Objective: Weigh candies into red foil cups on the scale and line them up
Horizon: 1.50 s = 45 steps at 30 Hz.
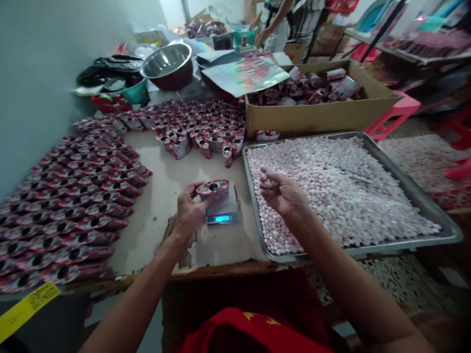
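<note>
My left hand [189, 212] grips a small red pouch [213, 188] with a round opening on top, holding it on a small digital scale [223, 212] whose display glows blue. My right hand [280, 192] hovers just right of the scale, over the near left corner of a metal tray [412, 189] heaped with small pink-white candies [342, 191]. Its fingers are curled together in a loose pinch; what they hold is too small to make out.
Rows of filled red pouches [73, 206] cover the table's left side, with a pile of more pouches [198, 127] behind the scale. A cardboard box [316, 115] of pouches stands behind the tray. A steel bowl [167, 63] and another person [275, 24] are at the back.
</note>
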### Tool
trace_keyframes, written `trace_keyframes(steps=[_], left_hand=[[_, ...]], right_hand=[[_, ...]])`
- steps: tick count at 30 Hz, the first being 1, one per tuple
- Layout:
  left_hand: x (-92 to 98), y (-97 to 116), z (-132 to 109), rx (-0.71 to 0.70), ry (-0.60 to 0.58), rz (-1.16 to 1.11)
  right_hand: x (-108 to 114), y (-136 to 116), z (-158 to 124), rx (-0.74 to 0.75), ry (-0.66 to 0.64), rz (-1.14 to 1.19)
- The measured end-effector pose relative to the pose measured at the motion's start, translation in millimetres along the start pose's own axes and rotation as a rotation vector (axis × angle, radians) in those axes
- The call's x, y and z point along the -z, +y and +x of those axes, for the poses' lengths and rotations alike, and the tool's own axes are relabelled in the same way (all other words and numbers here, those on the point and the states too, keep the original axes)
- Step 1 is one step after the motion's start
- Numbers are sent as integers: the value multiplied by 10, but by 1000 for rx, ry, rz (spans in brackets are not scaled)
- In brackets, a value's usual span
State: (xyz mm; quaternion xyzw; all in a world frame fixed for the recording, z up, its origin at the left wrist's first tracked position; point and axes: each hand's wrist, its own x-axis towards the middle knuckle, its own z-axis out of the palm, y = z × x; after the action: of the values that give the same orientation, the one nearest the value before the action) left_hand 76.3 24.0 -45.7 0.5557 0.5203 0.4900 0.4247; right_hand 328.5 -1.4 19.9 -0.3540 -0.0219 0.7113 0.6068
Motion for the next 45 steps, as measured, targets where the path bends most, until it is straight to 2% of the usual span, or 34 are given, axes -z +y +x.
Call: trace_keyframes(steps=[4, 6, 9, 12, 16, 20, 25, 31, 38, 42, 45], left_hand=[[87, -217, -99, 53, -41, 4], [111, -234, -119, 21, -64, 44], [247, -176, -140, -58, -74, 137], [495, -122, -153, -92, 10, 172], [811, -97, -156, -45, 118, 177], [958, -10, -162, -80, 183, 222], [958, 135, -176, -184, 194, 251], [871, 211, -170, -178, 125, 198], [712, 184, -160, -163, 72, 227], [589, 145, -158, -137, -36, 339], [532, 103, -151, -126, -82, 377]], right_hand=[[-79, 112, 83, -70, -14, -117], [-98, 146, 121, -104, -13, -158], [-114, 141, 142, -115, 67, -252], [-154, 113, 129, -148, 119, -370], [-229, 145, 137, -249, 65, -437], [-267, 221, 197, -302, 18, -452], [-306, 212, 239, -253, -49, -535], [-420, 148, 210, -126, -172, -741], [-572, 146, 241, -65, -313, -917], [-624, 184, 258, 1, -342, -991], [-675, 272, 264, 88, -398, -1141]])
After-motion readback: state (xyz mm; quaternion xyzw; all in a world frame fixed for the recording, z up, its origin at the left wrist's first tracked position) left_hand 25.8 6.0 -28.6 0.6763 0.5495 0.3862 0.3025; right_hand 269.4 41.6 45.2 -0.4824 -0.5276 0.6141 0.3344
